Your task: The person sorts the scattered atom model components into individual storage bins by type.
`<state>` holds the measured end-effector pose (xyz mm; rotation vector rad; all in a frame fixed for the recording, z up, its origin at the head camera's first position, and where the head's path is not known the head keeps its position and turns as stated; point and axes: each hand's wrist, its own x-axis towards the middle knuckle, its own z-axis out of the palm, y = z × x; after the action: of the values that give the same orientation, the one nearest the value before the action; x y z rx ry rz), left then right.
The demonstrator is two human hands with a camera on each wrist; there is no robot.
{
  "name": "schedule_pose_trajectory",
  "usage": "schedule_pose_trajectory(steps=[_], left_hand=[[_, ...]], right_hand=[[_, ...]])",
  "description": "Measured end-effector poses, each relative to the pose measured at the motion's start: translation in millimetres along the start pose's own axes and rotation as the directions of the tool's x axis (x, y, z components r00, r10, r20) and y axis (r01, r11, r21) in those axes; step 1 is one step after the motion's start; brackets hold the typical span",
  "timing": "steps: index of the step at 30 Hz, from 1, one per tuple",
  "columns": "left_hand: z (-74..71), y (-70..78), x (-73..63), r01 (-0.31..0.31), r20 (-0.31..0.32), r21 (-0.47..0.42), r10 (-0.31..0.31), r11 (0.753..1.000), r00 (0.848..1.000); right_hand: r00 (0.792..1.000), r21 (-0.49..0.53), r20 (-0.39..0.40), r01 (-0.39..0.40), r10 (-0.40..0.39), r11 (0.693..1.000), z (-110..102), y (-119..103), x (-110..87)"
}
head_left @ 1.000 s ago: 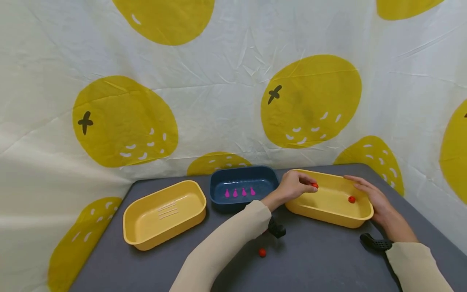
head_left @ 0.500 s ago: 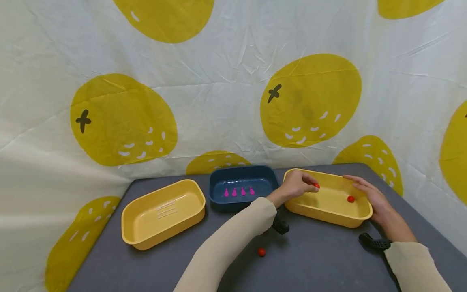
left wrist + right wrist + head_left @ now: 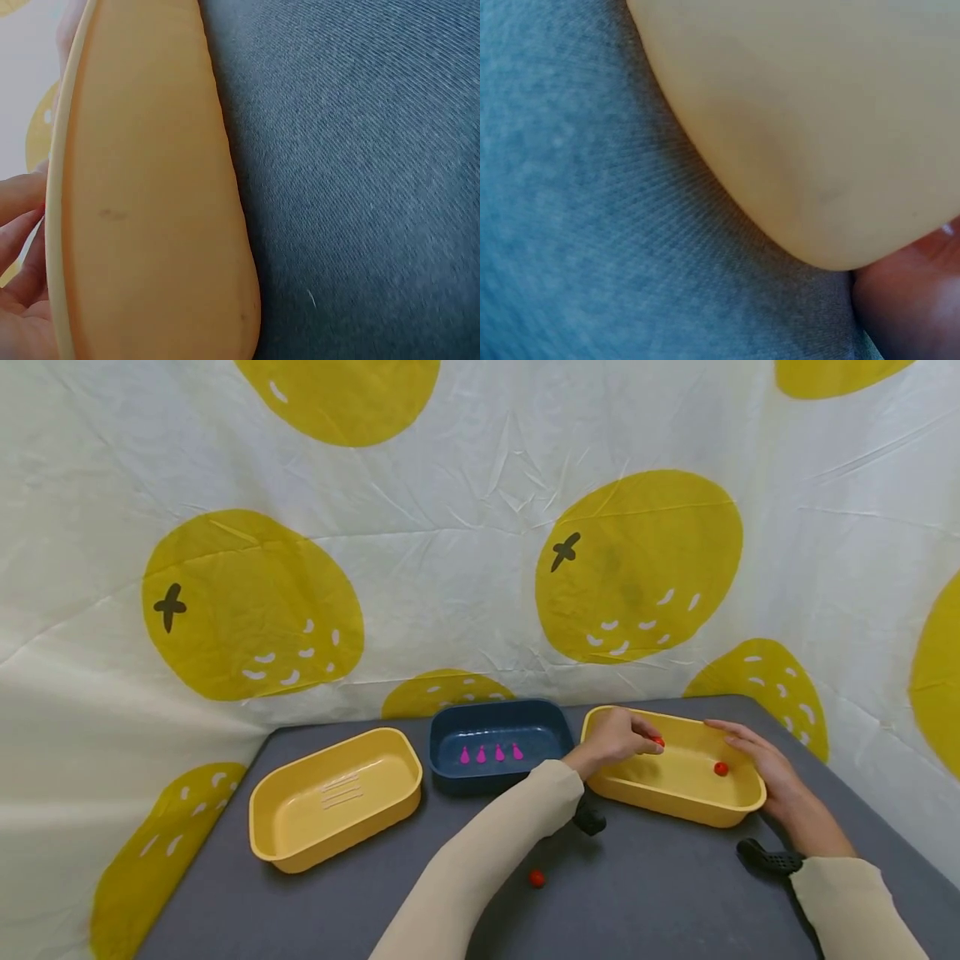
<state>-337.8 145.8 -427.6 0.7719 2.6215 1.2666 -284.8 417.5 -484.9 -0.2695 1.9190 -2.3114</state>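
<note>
My left hand (image 3: 617, 737) reaches over the left half of the right-hand yellow bin (image 3: 667, 803), pinching a small red ball (image 3: 658, 742) between thumb and fingertips. A second red ball (image 3: 721, 768) lies on that bin's floor toward its right end. Against the bin's right end rests my right hand (image 3: 772, 777), its fingers extended along the rim. In the left wrist view the bin's yellow side wall (image 3: 150, 180) hides much of the left hand (image 3: 26, 255). Part of the right hand (image 3: 915, 300) shows beside the bin's rounded corner in the right wrist view.
One more red ball (image 3: 537, 878) lies on the dark grey table (image 3: 645, 902) near the left sleeve. A navy bin (image 3: 465, 783) at the back holds several magenta pear-shaped pieces (image 3: 499, 752). To the left, another yellow bin (image 3: 345, 839) contains several thin pale sticks (image 3: 342, 792).
My left hand has shifted slightly right over the yellow bin, still pinching the red ball. My right hand has stayed at the bin's right end.
</note>
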Motion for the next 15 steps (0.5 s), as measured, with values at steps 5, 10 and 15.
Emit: schedule_pose_trajectory(steps=[5,10,15], left_hand=[[9.0,6.6,4.3,0.043,0.012,-0.024,-0.042,0.999,0.999],[16.8,7.9,9.3,0.071,-0.001,-0.007,-0.071,0.997,0.997],[20.1,2.6,13.1,0.024,0.013,0.041,-0.024,0.999,1.0]], right_hand=[[1.0,-0.001,0.007,0.007,-0.007,1.0,-2.2,-0.4,-1.2],[1.0,0.019,0.024,0.002,-0.003,1.0,-2.6,1.0,-0.1],[1.0,0.018,0.028,0.009,-0.01,1.0,-1.4,1.5,1.4]])
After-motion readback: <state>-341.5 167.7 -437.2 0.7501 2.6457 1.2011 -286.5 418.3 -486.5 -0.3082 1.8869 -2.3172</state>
